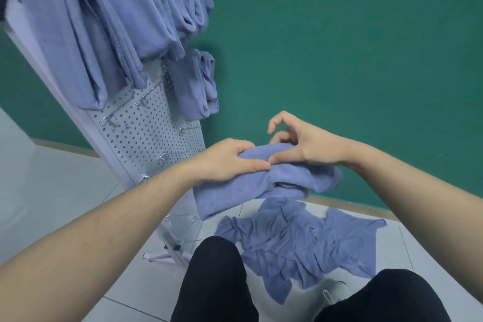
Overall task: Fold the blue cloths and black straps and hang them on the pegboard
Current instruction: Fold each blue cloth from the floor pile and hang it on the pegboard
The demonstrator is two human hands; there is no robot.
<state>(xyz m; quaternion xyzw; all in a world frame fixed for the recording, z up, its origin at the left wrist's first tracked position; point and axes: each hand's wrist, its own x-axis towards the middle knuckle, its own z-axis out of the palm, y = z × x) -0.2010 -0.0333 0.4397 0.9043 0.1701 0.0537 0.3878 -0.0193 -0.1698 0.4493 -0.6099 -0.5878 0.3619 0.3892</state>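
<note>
Two hands (pixel 230 159) (pixel 300 141) grip one folded blue cloth (pixel 274 180); five hang on pegboard (pixel 146 133).

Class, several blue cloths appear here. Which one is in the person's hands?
The folded cloth in mid-air, gripped by the left hand and right hand. The others hang on the pegboard or lie crumpled on the floor.

Crumpled blue cloths (pixel 300 246) lie on the tiled floor (pixel 130 282)

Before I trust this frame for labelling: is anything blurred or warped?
Head view: wide-angle bend tilts the pegboard and stretches the forearms; the hanging cloths at top left are soft and smeared; both hands, left hand and right hand, and the held cloth are sharp; light is flat, without glare.
</note>
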